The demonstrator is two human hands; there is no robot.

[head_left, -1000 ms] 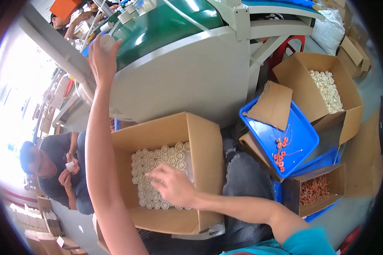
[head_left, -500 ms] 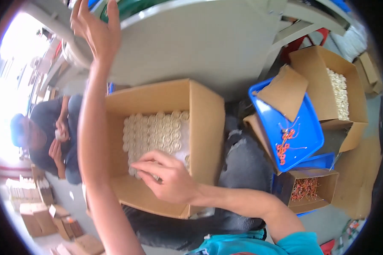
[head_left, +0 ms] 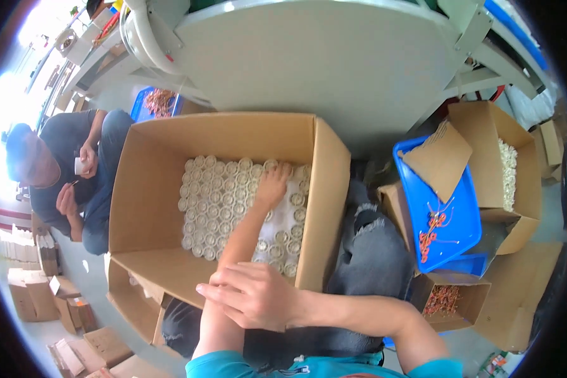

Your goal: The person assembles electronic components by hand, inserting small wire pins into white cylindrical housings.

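Mostly upright cylinders (head_left: 213, 210) (round ends up)

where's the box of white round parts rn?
Head view, centre: the open cardboard box sits between the seated co-worker at left and the wearer's ripped-jeans leg at right, left hand inside.

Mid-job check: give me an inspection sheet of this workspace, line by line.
Surface: open cardboard box before the person, its pale bottom partly exposed.
Job's things: round white parts, dense at left, sparser at right.
Clutter: blue tray holding orange wired parts, a cardboard piece over its far end; cartons lower left.
Hands: left hand among the parts, grip unclear; right hand over the left forearm, fingers curled.
Cables: thick white tube, upper left.
Surroundings: seated co-worker holding a small white piece.
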